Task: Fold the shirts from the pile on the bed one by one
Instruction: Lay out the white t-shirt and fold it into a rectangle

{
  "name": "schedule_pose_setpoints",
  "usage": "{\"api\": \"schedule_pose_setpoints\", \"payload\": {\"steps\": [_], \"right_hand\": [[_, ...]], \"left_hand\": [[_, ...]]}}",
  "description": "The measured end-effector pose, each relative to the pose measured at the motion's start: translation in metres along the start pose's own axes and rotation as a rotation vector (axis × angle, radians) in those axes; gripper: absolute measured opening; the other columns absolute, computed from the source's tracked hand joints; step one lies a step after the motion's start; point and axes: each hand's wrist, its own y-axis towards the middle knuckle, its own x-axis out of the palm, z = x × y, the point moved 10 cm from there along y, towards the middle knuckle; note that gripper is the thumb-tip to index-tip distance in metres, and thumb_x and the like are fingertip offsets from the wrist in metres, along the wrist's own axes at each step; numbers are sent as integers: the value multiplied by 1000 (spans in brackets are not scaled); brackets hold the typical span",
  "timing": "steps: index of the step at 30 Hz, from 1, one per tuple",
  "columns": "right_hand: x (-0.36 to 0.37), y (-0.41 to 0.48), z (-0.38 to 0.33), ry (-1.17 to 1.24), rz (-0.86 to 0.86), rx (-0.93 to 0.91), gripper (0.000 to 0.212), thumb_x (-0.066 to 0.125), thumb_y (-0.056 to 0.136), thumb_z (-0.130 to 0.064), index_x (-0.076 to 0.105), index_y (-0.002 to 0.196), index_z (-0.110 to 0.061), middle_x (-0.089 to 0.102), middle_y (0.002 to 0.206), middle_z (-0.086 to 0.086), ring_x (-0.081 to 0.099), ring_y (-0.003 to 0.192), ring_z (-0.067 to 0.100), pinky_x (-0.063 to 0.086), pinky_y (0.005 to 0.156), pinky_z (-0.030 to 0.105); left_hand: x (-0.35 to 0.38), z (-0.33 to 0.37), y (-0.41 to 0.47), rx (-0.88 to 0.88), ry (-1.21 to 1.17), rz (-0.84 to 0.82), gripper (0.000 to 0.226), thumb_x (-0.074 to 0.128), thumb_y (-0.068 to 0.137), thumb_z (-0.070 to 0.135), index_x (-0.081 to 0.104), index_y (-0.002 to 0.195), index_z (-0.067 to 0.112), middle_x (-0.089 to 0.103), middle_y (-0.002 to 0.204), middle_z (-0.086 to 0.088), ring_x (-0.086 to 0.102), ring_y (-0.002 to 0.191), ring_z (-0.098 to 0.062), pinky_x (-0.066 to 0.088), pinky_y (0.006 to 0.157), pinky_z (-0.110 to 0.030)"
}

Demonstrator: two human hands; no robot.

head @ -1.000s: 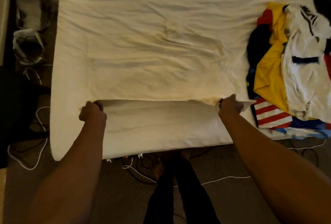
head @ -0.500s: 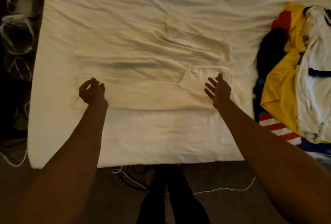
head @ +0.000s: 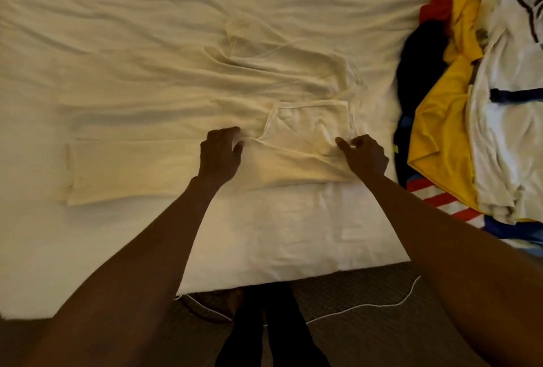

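Lying crosswise on the near half of the bed (head: 117,14), the cream shirt (head: 164,167) is stretching from the left side toward the pile, with its near long edge doubled over into a flat band. Its short sleeve (head: 308,125) is lying folded in on top of the body, between the two hands. Shirt and sheet are nearly the same colour, so the far outline of the shirt is getting lost among the wrinkles.

The left hand (head: 219,155) is resting on the shirt just left of the sleeve, its fingertips bent down onto the cloth and its thumb held apart. Whether it is gripping or only pressing I cannot tell. The right hand (head: 364,156) is sitting at the shirt's right end beside the sleeve, forefinger reaching out and thumb apart from it, with no cloth showing between them.

The pile of shirts (head: 440,131) is lying at the right side of the bed, just beside the right hand, and the frame edge is cutting it off. A white garment (head: 505,102) there is carrying dark markings too blurred to read. A red-and-white striped piece (head: 440,199) is peeking out from under the yellow cloth.

Below the bed's edge, the person's dark-clad legs (head: 276,331) and a white cable (head: 367,305) are showing dimly on the floor.
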Motion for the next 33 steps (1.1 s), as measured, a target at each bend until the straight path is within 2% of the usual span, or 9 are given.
{"api": "schedule_pose_setpoints", "payload": {"steps": [5, 10, 14, 16, 18, 24, 27, 30, 33], "right_hand": [[5, 25, 6, 169, -80, 109, 39, 77, 81, -44, 72, 105, -13, 70, 111, 10, 62, 109, 30, 50, 95, 41], [3, 36, 6, 275, -77, 37, 22, 70, 89, -31, 70, 100, -12, 70, 108, 10, 61, 105, 28, 48, 86, 34], [-14, 35, -24, 365, -7, -179, 18, 62, 96, -25, 61, 102, -8, 66, 99, 2, 59, 86, 19, 43, 71, 26], [-20, 37, -34, 431, 3, -211, 17, 60, 97, -24, 60, 104, -8, 65, 97, 0, 57, 79, 14, 41, 62, 13], [-22, 42, -38, 454, -16, -216, 16, 61, 97, -26, 61, 104, -11, 67, 96, 2, 59, 77, 12, 40, 60, 6], [-33, 51, 14, 351, 77, -68, 25, 60, 96, -34, 61, 107, -12, 70, 101, 4, 66, 93, 21, 53, 83, 37], [-34, 39, 37, 118, 55, -101, 41, 60, 90, -56, 65, 95, -15, 71, 95, 1, 64, 91, 20, 50, 77, 33], [-30, 22, 49, 10, -1, -192, 55, 66, 73, -74, 68, 87, -21, 69, 83, -7, 62, 78, 13, 51, 71, 31], [-22, 15, 58, 56, -89, -228, 54, 77, 64, -68, 69, 91, -22, 66, 82, -10, 60, 75, 9, 45, 65, 25]], "left_hand": [[49, 46, 38, -80, -155, -168, 53, 61, 96, 43, 51, 135, 10, 59, 128, -14, 51, 119, -36, 41, 94, -41], [68, 63, 75, -237, -240, -186, 66, 72, 86, 49, 53, 131, 5, 60, 129, -16, 52, 122, -37, 43, 95, -40], [64, 57, 93, -320, -281, -90, 52, 71, 88, 43, 64, 111, -3, 64, 116, -23, 57, 110, -40, 42, 86, -41], [51, 49, 93, -356, -309, 22, 43, 67, 91, 40, 65, 103, -2, 65, 109, -24, 58, 104, -39, 41, 78, -39], [43, 44, 89, -355, -300, 73, 36, 65, 91, 37, 64, 99, 1, 65, 105, -21, 59, 100, -37, 39, 74, -36], [45, 46, 80, -357, -369, 49, 45, 74, 86, 34, 62, 122, 9, 66, 120, -13, 58, 114, -34, 45, 93, -36], [47, 57, 85, -375, -419, 22, 52, 76, 85, 32, 59, 128, 8, 61, 129, -15, 55, 119, -32, 45, 98, -37], [42, 68, 91, -339, -383, 72, 42, 71, 87, 22, 61, 126, 9, 63, 125, -14, 57, 117, -34, 46, 96, -36], [26, 89, 76, -185, -206, 202, 48, 68, 89, 26, 51, 133, 15, 54, 127, -13, 50, 118, -33, 43, 91, -41]]}}
